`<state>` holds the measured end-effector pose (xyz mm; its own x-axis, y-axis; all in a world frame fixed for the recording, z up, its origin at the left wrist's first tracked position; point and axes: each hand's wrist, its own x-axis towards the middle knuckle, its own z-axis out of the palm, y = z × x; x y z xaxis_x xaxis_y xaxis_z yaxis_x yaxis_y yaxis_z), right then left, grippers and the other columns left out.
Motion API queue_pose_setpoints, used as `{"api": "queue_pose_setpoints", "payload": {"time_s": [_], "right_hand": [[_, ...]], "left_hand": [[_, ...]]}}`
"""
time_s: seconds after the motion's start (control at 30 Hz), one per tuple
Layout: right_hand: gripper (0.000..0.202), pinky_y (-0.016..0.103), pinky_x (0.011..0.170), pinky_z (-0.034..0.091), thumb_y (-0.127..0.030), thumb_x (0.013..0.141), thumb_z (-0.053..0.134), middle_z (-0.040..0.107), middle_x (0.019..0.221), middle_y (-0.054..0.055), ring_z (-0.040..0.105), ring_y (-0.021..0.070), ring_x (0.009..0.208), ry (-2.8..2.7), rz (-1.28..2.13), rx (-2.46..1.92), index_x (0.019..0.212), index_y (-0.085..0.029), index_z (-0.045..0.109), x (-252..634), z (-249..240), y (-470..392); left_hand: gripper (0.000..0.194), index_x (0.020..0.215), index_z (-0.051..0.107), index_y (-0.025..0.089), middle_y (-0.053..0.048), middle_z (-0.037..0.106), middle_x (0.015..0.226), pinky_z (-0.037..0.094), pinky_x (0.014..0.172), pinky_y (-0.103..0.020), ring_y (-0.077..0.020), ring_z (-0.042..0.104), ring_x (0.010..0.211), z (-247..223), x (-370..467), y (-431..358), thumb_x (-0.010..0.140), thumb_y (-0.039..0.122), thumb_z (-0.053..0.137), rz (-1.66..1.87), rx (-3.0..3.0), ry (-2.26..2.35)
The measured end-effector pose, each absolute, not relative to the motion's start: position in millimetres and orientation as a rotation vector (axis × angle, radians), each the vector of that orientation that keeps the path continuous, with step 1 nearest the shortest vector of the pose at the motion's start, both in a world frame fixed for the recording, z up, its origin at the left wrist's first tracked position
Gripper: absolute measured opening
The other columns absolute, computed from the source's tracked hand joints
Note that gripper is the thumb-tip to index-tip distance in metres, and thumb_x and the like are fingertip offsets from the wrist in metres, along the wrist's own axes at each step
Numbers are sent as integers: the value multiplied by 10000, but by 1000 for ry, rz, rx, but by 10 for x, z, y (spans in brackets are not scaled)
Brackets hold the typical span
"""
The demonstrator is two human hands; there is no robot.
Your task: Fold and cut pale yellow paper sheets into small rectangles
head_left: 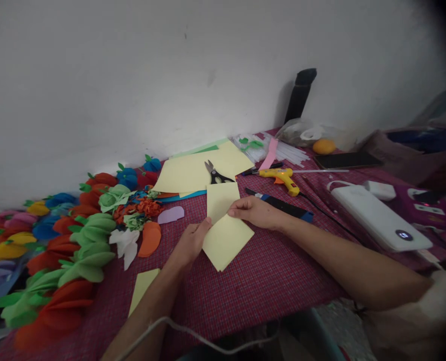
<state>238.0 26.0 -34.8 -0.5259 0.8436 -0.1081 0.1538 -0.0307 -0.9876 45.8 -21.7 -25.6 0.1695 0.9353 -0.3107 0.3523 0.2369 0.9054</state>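
Observation:
Between my two hands is pale yellow paper (228, 240), one rectangular piece angled toward me and another strip (223, 195) reaching away behind it. My left hand (194, 240) pinches the left edge, thumb on top. At the upper right edge, the thumb and fingers of my right hand (253, 210) are closed on the paper. Black-handled scissors (217, 174) lie just beyond, blades slightly apart, on larger pale yellow sheets (185, 173). Under my left forearm lies another yellow piece (143, 287), partly hidden.
Colourful paper fruit shapes (91, 235) crowd the left side. A yellow glue gun (281, 178) with a black cord and a blue-black cutter (286, 206) lie to the right. Beyond are a white power bank (381, 215), a phone (348, 160) and white sticks (290, 153). A white cable (207, 343) crosses in front.

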Motion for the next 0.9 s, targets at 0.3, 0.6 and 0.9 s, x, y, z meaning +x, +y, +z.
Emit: {"api": "queue_pose_setpoints", "payload": {"time_s": [0.3,0.6,0.9], "right_hand": [[254,217,493,372,-395,737,543,607,644,7,511,93,520,-1613,1601,-1088,755,-150,606,2385,-302,241],[226,222,476,372,-374,737,554,606,623,12,508,96,501,-1546,1577,-1107,732,-155,608,2376,-329,254],[189,255,600,444,-329,701,608,640,705,35,555,114,612,-1083,1607,-975,758,-149,616,2404,-331,347]], "left_hand": [[396,585,546,125,21,464,488,287,392,-206,-83,391,417,-263,468,-247,739,486,494,717,1052,1131],[431,676,581,105,-11,521,529,305,419,-201,-88,427,444,-277,472,-231,766,506,452,803,1065,1090],[385,1094,565,158,-82,651,929,436,606,-249,-166,588,748,-163,455,-163,760,340,509,1151,1172,1062]]}}
